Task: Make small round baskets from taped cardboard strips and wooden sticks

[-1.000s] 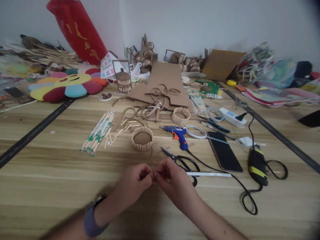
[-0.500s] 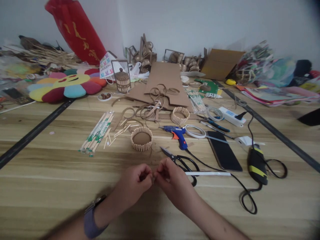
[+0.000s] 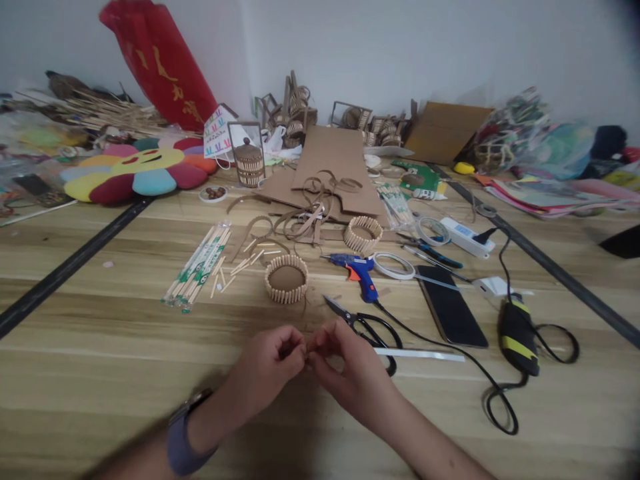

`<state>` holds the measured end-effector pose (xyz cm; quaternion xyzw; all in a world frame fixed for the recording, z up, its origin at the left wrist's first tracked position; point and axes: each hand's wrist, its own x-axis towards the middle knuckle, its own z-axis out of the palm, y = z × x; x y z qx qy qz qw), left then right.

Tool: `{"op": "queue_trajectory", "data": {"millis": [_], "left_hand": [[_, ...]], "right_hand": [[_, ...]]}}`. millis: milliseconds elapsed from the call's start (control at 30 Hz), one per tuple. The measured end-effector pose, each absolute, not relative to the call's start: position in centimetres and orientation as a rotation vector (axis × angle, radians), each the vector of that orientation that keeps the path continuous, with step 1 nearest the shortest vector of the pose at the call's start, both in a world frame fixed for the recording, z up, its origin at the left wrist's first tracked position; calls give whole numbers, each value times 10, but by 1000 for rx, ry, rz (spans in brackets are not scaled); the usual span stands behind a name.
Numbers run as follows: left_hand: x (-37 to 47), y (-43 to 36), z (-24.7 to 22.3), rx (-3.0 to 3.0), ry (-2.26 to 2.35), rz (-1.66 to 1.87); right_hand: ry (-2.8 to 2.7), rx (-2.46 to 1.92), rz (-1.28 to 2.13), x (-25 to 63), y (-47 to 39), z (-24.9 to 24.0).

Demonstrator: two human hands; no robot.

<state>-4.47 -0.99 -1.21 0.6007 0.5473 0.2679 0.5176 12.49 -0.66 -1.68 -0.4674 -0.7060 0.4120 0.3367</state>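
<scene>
My left hand [image 3: 273,363] and my right hand [image 3: 345,363] meet fingertip to fingertip over the near middle of the table, both closed in a pinch. Whatever lies between the fingers is too small and too hidden to name. Just beyond them stands a ring of short wooden sticks [image 3: 286,297] around a brown cardboard disc. Black-handled scissors [image 3: 367,327] lie partly behind my right hand, and a white strip [image 3: 425,355] crosses their handles. Farther off rests a blue glue gun [image 3: 363,273], its nozzle pointing left.
A second stick ring [image 3: 363,243], a roll of white tape [image 3: 393,265] and a black phone [image 3: 450,305] lie beyond. Packaged sticks [image 3: 197,267] are on the left. Cardboard sheets [image 3: 330,160] and curled brown strips stand farther back. A black-and-yellow tool [image 3: 519,333] trails its cord at right.
The view has shifted slightly, so the table things sit a little right and lower. Both hands keep their pinch, with the right fingers slightly altered.
</scene>
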Motion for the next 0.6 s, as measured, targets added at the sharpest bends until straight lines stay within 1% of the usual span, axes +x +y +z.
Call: {"op": "queue_trajectory", "data": {"millis": [333, 600], "left_hand": [[-43, -14, -18, 1564, 1368, 611], [-41, -13, -19, 1604, 1385, 596]], "right_hand": [[-2054, -1146, 643, 126, -10, -21], [-2044, -1177, 595, 122, -13, -22]]}}
